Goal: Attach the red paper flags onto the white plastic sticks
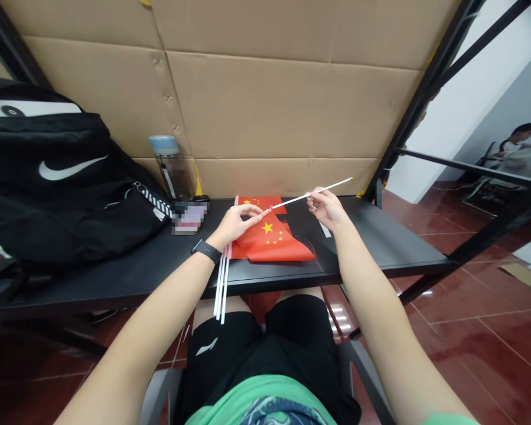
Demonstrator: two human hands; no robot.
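A thin white plastic stick (312, 195) runs across above the table, and my right hand (326, 209) grips it near its middle. My left hand (236, 224) pinches its near end between fingertips, where a small red scrap shows. Under my left palm lie red paper flags with yellow stars (269, 239), a second flag corner (257, 202) showing behind. More white sticks (221, 283) lie in a bundle beside my left wrist, their ends jutting past the table's front edge.
The black table (380, 242) holds a black Nike backpack (56, 177) at left, a water bottle with a blue lid (170, 168), and a blurred small object (189, 216). Cardboard (283, 106) lines the wall behind. A seated person (513, 153) is far right, past a black metal frame (469, 162).
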